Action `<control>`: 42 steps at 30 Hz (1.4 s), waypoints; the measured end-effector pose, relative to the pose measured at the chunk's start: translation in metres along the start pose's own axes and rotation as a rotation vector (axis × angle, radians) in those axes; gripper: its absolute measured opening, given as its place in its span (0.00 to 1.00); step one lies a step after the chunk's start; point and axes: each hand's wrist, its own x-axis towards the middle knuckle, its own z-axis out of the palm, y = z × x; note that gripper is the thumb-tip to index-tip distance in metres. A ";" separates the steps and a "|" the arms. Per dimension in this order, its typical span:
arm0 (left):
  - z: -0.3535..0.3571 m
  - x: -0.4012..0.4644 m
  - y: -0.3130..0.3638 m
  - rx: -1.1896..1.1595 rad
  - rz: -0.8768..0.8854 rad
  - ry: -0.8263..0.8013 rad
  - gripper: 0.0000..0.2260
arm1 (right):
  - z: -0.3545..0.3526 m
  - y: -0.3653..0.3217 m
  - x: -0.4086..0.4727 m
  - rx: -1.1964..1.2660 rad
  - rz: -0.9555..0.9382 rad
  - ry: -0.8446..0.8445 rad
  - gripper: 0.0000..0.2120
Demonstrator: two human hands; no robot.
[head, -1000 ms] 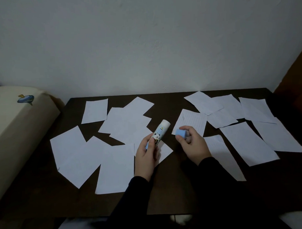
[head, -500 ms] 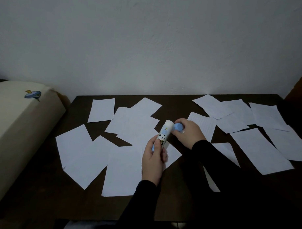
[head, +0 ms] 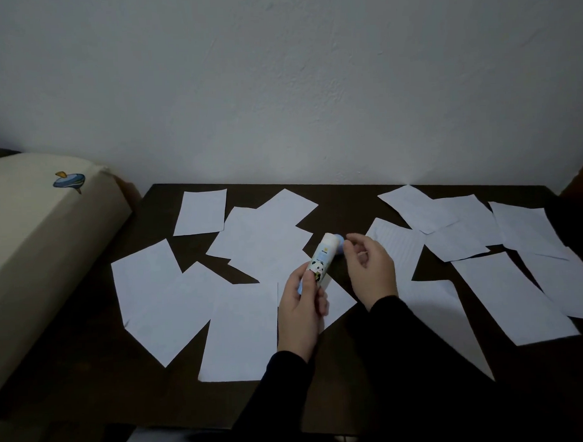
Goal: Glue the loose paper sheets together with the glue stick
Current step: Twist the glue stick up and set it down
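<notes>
Dark sleeves come in from the bottom edge, both forearms over the near side of the dark wooden table (head: pixel 74 387). Left hand (head: pixel 301 314) grips the glue stick (head: pixel 323 257) round its lower half, thumb and fingers curled on the barrel, blue base peeking out under the thumb. The stick is tilted, top end pointing away and slightly right, held above the table and over a sheet. White barrel with a panda print.

Right hand (head: pixel 371 267) is just right of the stick's top, fingers loosely curled, holding nothing I can see. Fingertips sit next to the blue cap (head: pixel 340 244), which shows behind the far end of the stick. Cannot tell if the cap is seated on the stick or lying on the table behind it, or if the fingertips touch it.

Loose paper sheets are scattered across the table. Left cluster (head: pixel 241 328): several overlapping white sheets, from the near-left area up toward the middle. One single sheet (head: pixel 200 212) lies apart at the far left. Lined sheet (head: pixel 397 247) sits just right of the right hand, partly under it. Right cluster (head: pixel 514 295): more overlapping sheets running to the far right.

Off the table's left end, a cream cushion (head: pixel 36 249) with a small blue spinning-top print. Behind everything, a plain white wall (head: pixel 295 88).
</notes>
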 end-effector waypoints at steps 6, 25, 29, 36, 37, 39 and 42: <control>0.001 -0.012 0.005 0.161 0.054 -0.122 0.14 | -0.013 0.006 -0.044 0.590 0.228 -0.219 0.16; 0.010 -0.019 0.002 0.760 0.249 -0.173 0.06 | -0.038 0.024 -0.046 1.241 0.394 -0.191 0.11; 0.010 -0.019 0.000 0.716 0.210 -0.107 0.08 | -0.037 0.024 -0.045 1.270 0.405 -0.144 0.12; 0.012 -0.018 0.000 0.797 0.137 -0.207 0.18 | -0.041 0.023 -0.047 1.279 0.428 -0.137 0.09; 0.012 -0.018 0.000 0.806 0.135 -0.209 0.18 | -0.041 0.023 -0.047 1.275 0.422 -0.140 0.09; 0.011 -0.018 0.000 0.812 0.132 -0.199 0.16 | -0.041 0.023 -0.046 1.265 0.419 -0.142 0.09; 0.009 -0.016 -0.001 0.775 0.181 -0.171 0.08 | -0.040 0.022 -0.044 1.246 0.414 -0.145 0.11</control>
